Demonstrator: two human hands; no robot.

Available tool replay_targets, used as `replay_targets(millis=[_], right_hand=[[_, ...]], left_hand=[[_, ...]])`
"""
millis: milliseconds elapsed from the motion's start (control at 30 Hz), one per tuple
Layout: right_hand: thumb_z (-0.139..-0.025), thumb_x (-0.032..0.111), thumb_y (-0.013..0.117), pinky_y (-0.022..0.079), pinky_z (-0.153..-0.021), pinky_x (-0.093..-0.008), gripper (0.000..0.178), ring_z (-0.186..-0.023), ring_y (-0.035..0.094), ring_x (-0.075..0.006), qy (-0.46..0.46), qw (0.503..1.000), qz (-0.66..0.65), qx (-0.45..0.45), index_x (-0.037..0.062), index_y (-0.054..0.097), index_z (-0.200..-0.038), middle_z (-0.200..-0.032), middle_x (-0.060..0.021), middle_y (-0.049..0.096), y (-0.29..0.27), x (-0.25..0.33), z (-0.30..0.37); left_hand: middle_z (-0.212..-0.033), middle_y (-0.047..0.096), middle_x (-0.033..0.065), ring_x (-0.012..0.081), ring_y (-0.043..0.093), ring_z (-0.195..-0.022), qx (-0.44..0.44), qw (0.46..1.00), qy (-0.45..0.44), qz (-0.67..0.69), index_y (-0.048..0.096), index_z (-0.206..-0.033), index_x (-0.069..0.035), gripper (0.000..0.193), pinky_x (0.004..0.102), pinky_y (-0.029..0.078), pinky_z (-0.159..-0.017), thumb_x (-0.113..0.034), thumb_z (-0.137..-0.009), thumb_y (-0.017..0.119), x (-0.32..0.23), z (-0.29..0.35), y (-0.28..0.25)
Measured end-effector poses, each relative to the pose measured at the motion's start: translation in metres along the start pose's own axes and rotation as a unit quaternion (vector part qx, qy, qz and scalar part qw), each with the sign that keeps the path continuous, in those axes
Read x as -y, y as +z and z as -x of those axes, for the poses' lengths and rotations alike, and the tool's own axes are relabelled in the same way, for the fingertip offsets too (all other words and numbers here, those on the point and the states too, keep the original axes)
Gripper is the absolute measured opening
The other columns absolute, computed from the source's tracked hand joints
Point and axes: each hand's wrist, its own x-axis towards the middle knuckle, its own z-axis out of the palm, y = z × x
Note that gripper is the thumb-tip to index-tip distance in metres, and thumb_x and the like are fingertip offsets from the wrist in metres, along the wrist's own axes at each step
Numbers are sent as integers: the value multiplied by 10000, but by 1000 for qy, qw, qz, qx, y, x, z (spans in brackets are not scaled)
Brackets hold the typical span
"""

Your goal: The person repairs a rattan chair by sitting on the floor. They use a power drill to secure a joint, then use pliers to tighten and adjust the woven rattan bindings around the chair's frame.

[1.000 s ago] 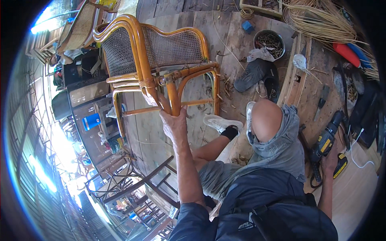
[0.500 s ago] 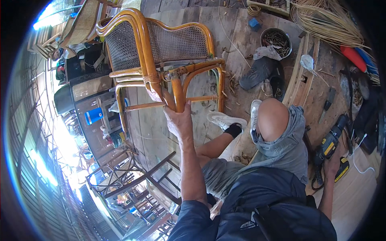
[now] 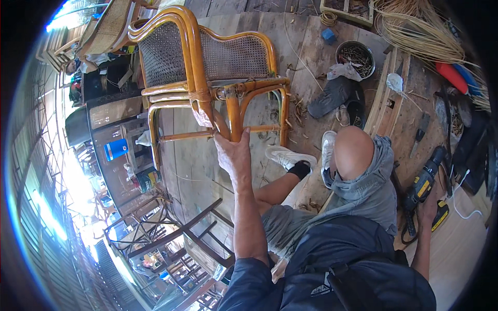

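A rattan armchair (image 3: 193, 62) with a glossy orange-brown cane frame and dark woven panels stands on the plank floor in front of me. My left hand (image 3: 233, 155), arm stretched forward, is closed around the lower end of one of its legs (image 3: 235, 115). A strip of pale wrapping shows on the curved pole beside that leg. Low at my right side, my right hand (image 3: 427, 208) is wrapped around the handle of a black and yellow cordless drill (image 3: 423, 185). The drill's front end points away from me, and my palm hides most of the handle.
A metal bowl of screws (image 3: 356, 58), a plastic bag and dark sandals (image 3: 337, 98) lie ahead on the right. Wooden beams (image 3: 386, 96), a chisel-like tool (image 3: 420, 133) and a white cable (image 3: 458, 199) are beside me. Rattan coils (image 3: 415, 31) sit far right; a dark wooden chair frame (image 3: 189, 233) stands left.
The armchair has shifted and tilted slightly in my left hand, its held leg moving a little to the right. My right hand stays on the drill.
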Motion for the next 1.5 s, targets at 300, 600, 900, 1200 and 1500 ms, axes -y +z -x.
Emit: replay_targets(millis=[300, 600, 900, 1200, 1500], right_hand=[[-789, 96, 595, 420, -869, -445, 580, -1087, 534, -396, -18, 1000, -7, 0, 94, 343, -1311, -1160, -212, 561, -6, 16, 0], [-732, 38, 599, 418, -922, -392, 733, -1121, 538, -357, -63, 993, -82, 63, 72, 277, -1390, -1203, -212, 542, -4, -13, -6], [-741, 56, 633, 428, -925, -381, 717, -1064, 575, -317, -65, 982, 134, 115, 70, 340, -1395, -1146, -202, 588, -79, -8, -25], [-867, 97, 610, 440, -914, -272, 503, -1069, 555, -169, -232, 892, -325, 212, 1, 425, -1325, -1191, -126, 575, -25, 245, -21], [-849, 319, 619, 401, -618, -308, 211, -700, 473, -123, 61, 777, -515, 357, 144, 591, -964, -798, 28, 541, 205, 426, -108]], left_hand=[[-1102, 601, 211, 319, 589, -1011, 180, 982, 52, 32, 495, -1196, 46, 587, 388, 441, -874, -422, -854, 590, 21, -8, -44], [-1266, 478, 280, 394, 461, -1200, 167, 978, -84, 92, 355, -1352, 26, 825, 432, 372, -982, -497, -780, 635, 106, 79, -55], [-973, 612, 248, 419, 588, -933, 80, 993, -88, 1, 464, -1097, -51, 519, 488, 452, -778, -291, -719, 727, 110, 83, -48], [-847, 628, 267, 451, 596, -841, 114, 990, -65, -57, 480, -953, -12, 505, 515, 445, -738, -380, -714, 731, 101, 64, -57], [-853, 647, 213, 379, 633, -804, 110, 990, -89, 12, 561, -971, -19, 449, 442, 470, -718, -354, -723, 729, 92, 43, -64]])
